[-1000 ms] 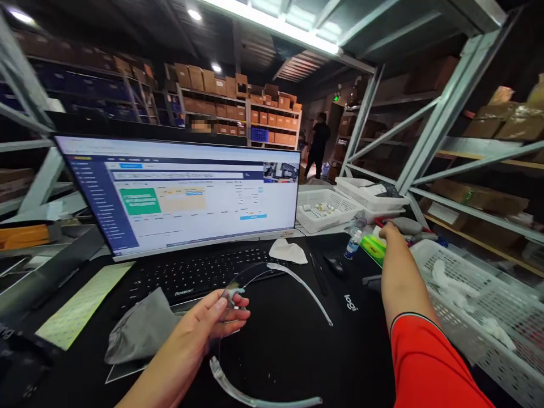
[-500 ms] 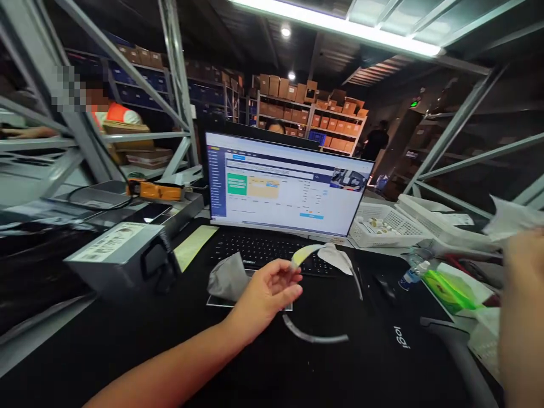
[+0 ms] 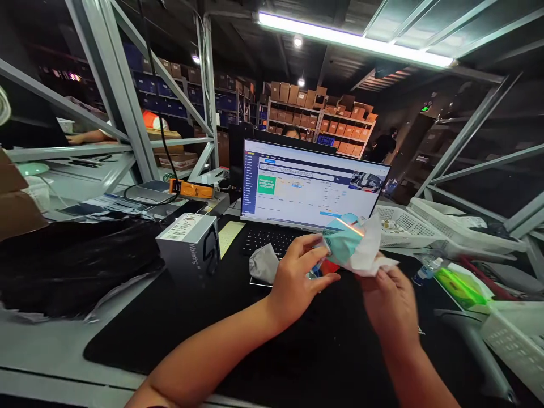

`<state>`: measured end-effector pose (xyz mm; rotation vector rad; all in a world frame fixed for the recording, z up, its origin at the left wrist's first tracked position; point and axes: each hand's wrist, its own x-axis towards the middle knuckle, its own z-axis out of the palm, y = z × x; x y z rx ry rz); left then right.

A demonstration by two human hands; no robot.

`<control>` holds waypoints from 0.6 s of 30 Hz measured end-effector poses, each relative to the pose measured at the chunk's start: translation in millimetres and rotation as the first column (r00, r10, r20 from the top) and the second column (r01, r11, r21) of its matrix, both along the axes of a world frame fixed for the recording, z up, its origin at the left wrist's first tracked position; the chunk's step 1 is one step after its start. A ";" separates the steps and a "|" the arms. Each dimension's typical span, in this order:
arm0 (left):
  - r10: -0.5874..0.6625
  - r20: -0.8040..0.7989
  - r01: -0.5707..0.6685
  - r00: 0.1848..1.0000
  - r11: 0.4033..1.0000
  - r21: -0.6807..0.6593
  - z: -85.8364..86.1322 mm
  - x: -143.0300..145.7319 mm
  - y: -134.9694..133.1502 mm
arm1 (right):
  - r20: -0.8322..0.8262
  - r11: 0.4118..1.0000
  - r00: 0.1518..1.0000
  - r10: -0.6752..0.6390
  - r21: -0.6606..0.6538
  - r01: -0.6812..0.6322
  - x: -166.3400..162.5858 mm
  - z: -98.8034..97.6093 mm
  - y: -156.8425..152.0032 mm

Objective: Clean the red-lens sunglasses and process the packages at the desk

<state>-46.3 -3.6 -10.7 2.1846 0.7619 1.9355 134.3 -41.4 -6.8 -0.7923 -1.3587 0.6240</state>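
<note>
My left hand [image 3: 297, 272] is raised above the black desk mat, thumb and fingers around the near edge of a thin, see-through curved piece [image 3: 342, 241] with teal and orange reflections. It looks like a lens, but its exact kind is unclear. My right hand [image 3: 393, 294] pinches a white wipe [image 3: 369, 246] against the far side of this piece. Part of the piece is hidden behind the wipe and my fingers. Just left of my left hand, a grey cloth pouch [image 3: 263, 263] lies on the mat, in front of the keyboard [image 3: 257, 241].
A lit monitor [image 3: 314, 187] stands behind my hands. To the left are a grey product box [image 3: 187, 243], a yellow paper strip [image 3: 229, 238] and black plastic wrapping [image 3: 76, 266]. White baskets [image 3: 408, 226], a small bottle [image 3: 427, 271] and a bright green packet [image 3: 461, 286] lie right.
My right hand has come in from the far right with the white wipe and now presses it to the curved piece. My left hand has lifted slightly. The view has shifted left.
</note>
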 end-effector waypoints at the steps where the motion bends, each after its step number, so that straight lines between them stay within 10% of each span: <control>1: 0.031 -0.021 -0.030 0.999 0.999 0.023 1.1 -2.0 0.4 | -0.019 0.999 0.999 0.040 -0.006 -0.040 -13.2 3.7 0.4; 11: 0.394 -0.207 -0.346 0.895 0.909 0.232 2.5 -8.3 0.4 | -0.030 0.988 0.992 -0.121 -0.105 0.117 -51.3 4.4 8.7; 18: 0.261 -0.291 -0.170 0.920 0.938 0.303 -2.5 -3.8 7.6 | -0.072 0.961 0.961 -0.266 -0.098 0.258 -22.5 17.8 27.2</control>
